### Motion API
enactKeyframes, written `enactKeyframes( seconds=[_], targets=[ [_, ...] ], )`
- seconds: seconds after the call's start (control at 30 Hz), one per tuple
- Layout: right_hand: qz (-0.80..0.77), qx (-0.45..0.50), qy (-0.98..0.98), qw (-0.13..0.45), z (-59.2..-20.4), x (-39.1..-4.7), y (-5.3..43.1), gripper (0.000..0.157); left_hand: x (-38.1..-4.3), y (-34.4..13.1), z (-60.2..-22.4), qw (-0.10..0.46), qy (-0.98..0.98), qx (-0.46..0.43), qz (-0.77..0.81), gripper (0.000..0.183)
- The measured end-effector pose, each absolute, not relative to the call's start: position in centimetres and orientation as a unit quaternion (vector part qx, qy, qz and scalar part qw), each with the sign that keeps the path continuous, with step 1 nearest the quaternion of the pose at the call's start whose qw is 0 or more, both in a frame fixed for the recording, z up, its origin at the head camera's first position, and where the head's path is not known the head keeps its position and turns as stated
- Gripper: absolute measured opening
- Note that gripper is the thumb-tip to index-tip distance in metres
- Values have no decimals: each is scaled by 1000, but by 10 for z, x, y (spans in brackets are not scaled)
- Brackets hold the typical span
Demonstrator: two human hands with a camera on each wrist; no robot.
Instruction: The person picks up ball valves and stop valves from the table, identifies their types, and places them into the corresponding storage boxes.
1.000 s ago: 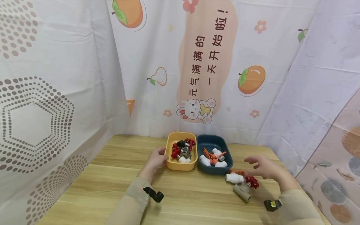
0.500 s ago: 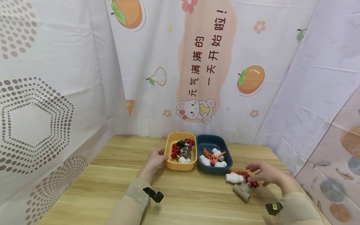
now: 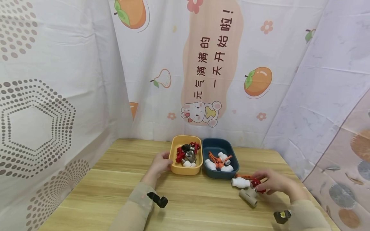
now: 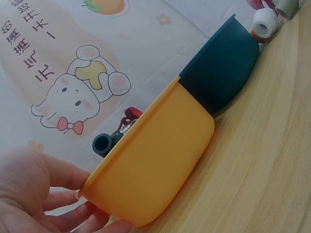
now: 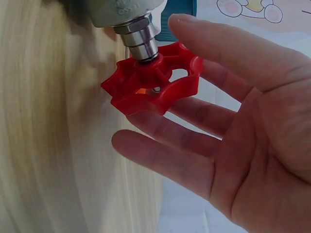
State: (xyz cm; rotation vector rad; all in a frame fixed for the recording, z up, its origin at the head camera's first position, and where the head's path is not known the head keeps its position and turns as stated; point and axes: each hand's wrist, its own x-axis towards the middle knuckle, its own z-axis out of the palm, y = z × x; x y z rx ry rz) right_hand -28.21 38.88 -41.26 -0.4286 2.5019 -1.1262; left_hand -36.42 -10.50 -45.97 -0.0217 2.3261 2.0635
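My left hand (image 3: pixel 160 164) rests against the left end of a yellow bin (image 3: pixel 186 171), its fingertips (image 4: pixel 99 216) touching the outer wall and rim. My right hand (image 3: pixel 273 182) is at the red handwheel (image 5: pixel 160 87) of a grey tee-shaped valve (image 3: pixel 248 196). In the right wrist view its fingers are extended behind and below the wheel, with the thumb above, not closed on it. A white valve (image 3: pixel 240 183) with an orange handle (image 3: pixel 244 176) lies beside the grey one, in front of the blue bin.
The yellow bin holds several valves with red wheels (image 3: pixel 180 155) and dark or metal bodies. Its neighbour, the blue bin (image 3: pixel 221 175), holds white valves (image 3: pixel 210 164) with orange handles. A patterned curtain (image 3: pixel 162 96) stands behind the wooden table (image 3: pixel 185 205).
My right hand has come down and in to the red wheel of the grey valve from above. My left hand stays at the yellow bin.
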Motion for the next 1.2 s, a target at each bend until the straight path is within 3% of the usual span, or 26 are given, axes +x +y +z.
enactKeyframes(
  seconds=[1.2],
  targets=[
    [-415,-187,872,179,-421,-284,389,26,-363,-106,-459,21,752,-7,659,58]
  ],
)
